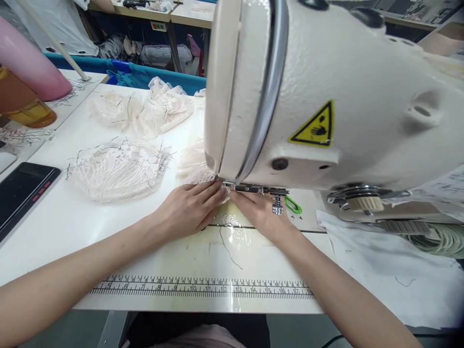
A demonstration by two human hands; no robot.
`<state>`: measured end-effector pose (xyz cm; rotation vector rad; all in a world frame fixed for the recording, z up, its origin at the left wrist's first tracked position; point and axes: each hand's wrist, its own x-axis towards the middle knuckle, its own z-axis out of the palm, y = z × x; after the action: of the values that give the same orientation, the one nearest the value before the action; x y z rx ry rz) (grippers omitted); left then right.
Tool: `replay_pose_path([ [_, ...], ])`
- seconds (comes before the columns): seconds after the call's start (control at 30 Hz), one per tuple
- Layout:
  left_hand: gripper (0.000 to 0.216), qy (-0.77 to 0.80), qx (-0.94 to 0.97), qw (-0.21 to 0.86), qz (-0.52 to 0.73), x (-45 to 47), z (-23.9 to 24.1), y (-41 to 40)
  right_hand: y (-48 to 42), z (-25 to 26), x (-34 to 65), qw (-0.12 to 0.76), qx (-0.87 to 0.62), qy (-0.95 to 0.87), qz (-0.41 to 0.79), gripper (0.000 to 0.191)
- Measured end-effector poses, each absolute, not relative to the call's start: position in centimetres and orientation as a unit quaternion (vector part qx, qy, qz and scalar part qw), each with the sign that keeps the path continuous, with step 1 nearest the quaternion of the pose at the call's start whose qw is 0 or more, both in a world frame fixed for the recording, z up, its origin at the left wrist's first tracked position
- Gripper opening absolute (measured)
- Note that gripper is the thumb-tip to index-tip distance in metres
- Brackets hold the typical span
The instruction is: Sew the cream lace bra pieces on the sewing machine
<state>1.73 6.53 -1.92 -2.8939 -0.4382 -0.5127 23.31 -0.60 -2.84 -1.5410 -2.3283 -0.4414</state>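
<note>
Overlapping lace (pixel 195 159): left hand (pixel 184 209) (right hand (pixel 264 215) partly hidden by machine (pixel 348 87))

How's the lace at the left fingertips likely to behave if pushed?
The lace will probably bunch rather than stay flat, since it lies rumpled. Its sheer openwork suggests little weight. The glossy tabletop may let it slide easily.

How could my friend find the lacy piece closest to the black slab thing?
Find the big cream sewing machine, then look left across the white table to the black slab. The lace piece lies just right of it. Unlike the crumpled lace pile behind, it's flatter, with dark threads around its edges.
</note>
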Motion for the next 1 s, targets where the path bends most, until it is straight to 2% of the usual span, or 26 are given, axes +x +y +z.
replay_pose_path([
  [0.2, 0.038, -0.160, -0.970, 0.073, -0.168, 1.8, -2.0, 6.6, -0.3, -3.3, 23.9, 0.142, -0.537, -0.815, -0.164, 0.029],
  [0.43, 0.038, -0.171, -0.967, 0.074, -0.176, 1.9, -2.1, 6.6, -0.2, -2.7, 23.3, 0.180, -0.576, -0.795, -0.067, 0.039],
  [0.6, 0.034, -0.139, -0.965, 0.097, -0.202, 1.6, -2.5, 6.2, -1.0, -2.6, 23.3, 0.209, -0.544, -0.801, -0.136, 0.019],
  [1.0, 0.031, -0.154, -0.959, 0.103, -0.215, 1.6, -2.0, 6.4, -1.7, -3.7, 22.6, 0.189, -0.567, -0.801, -0.027, 0.037],
])
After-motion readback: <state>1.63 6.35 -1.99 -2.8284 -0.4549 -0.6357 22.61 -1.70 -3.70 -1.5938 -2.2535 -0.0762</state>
